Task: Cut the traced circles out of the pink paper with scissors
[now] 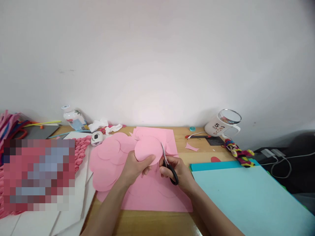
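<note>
My left hand [137, 167] pinches a round piece of pink paper [149, 149] by its lower edge, thumb on top. In my right hand [176, 168] is a pair of scissors [173, 173] with black handles, its blades pointing up along the paper's right edge. Whether the blades are biting into the paper, I cannot tell. Below both hands lies a large pink sheet [157, 201] on the wooden table. Several cut pink paper rounds [105, 173] overlap in a pile to the left of my left hand.
Light blue sheets [241, 193] lie at right, with a small colourful doll [240, 154] at their far edge. A white mug [219, 126] and a pink scrap [192, 147] are behind. At left are a white bottle [73, 118], a white gadget [96, 138] and pink braided work [82, 147].
</note>
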{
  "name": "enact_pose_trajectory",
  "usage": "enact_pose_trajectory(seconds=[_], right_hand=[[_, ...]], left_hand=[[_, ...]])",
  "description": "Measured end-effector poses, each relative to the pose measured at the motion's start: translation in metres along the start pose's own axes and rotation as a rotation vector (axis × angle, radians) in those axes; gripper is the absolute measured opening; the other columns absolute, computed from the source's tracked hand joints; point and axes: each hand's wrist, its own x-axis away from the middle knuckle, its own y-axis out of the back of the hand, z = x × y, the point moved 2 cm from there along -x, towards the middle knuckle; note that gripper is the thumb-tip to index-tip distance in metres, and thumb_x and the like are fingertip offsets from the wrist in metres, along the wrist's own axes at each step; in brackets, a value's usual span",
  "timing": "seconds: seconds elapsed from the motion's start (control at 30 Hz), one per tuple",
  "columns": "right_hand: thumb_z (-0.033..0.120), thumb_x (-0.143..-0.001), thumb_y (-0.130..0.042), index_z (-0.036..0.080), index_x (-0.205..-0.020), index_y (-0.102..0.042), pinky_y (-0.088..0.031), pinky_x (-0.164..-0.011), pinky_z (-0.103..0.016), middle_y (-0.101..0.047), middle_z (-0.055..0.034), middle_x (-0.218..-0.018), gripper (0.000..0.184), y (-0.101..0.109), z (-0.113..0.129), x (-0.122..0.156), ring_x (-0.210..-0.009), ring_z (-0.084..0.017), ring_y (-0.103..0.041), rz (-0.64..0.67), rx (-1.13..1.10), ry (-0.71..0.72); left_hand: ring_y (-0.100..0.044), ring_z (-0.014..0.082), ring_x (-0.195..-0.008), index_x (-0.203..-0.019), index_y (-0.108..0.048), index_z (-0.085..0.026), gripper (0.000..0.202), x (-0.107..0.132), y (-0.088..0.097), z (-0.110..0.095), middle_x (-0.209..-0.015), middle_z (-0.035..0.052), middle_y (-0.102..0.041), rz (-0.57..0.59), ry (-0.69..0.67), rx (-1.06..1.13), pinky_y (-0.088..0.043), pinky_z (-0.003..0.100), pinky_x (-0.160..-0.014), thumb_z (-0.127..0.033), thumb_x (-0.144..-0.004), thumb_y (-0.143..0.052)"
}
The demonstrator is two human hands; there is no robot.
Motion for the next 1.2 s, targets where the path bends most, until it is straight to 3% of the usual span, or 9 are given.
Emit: enact_pose_trajectory(seconds=[0.13, 0.37, 0.53, 0.83, 1.2], right_hand=[[0.033, -0.069, -0.068, 0.017, -0.063, -0.051, -0.027, -0.045, -0.021, -0.042, 0.0060, -0.048, 0.024, -0.0010, -0.0001, 0.0002, -0.047, -0.008, -0.035, -0.001, -0.002, 0.008], [0.046, -0.061, -0.071, 0.017, -0.064, -0.053, -0.028, -0.044, -0.021, -0.042, 0.0056, -0.049, 0.034, -0.0057, 0.0033, -0.0008, -0.046, -0.008, -0.034, -0.055, 0.001, -0.047], [0.051, -0.060, -0.070, 0.017, -0.064, -0.053, -0.027, -0.046, -0.022, -0.040, 0.0048, -0.053, 0.038, -0.0078, 0.0088, -0.0012, -0.050, -0.009, -0.033, -0.045, -0.001, -0.047], [0.052, -0.061, -0.070, 0.016, -0.068, -0.053, -0.031, -0.052, -0.022, -0.045, 0.0029, -0.061, 0.041, -0.0042, 0.0045, -0.0003, -0.056, -0.011, -0.037, -0.054, 0.004, 0.008], [0.051, -0.057, -0.073, 0.017, -0.061, -0.049, -0.030, -0.049, -0.021, -0.039, 0.0046, -0.056, 0.042, -0.0053, 0.0070, -0.0009, -0.052, -0.010, -0.034, -0.080, 0.013, -0.007]], left_hand=[[-0.037, 0.0049, -0.030, -0.051, -0.052, -0.013, 0.032, -0.0014, 0.0007, 0.0031, -0.037, -0.0035, -0.046, -0.009, -0.047, 0.050, -0.027, 0.018, -0.031, -0.035, -0.072, -0.062], [-0.050, 0.0119, -0.034, -0.059, -0.060, -0.009, 0.037, -0.0012, -0.0047, 0.0029, -0.044, 0.0037, -0.056, 0.105, -0.069, 0.125, -0.038, 0.023, -0.034, -0.041, -0.078, -0.053], [-0.043, 0.0072, -0.031, -0.048, -0.055, -0.011, 0.033, 0.0009, -0.0054, 0.0004, -0.043, 0.0007, -0.053, 0.083, -0.065, 0.067, -0.033, 0.022, -0.035, -0.032, -0.074, -0.058], [-0.041, 0.0058, -0.034, -0.050, -0.056, -0.012, 0.028, 0.0021, -0.0058, 0.0001, -0.042, -0.0016, -0.052, 0.104, -0.030, 0.009, -0.032, 0.020, -0.037, -0.029, -0.072, -0.061], [-0.040, 0.0049, -0.032, -0.053, -0.057, -0.012, 0.025, 0.0020, -0.0048, 0.0020, -0.042, -0.0018, -0.052, 0.070, -0.003, 0.014, -0.031, 0.018, -0.032, -0.028, -0.071, -0.063]])
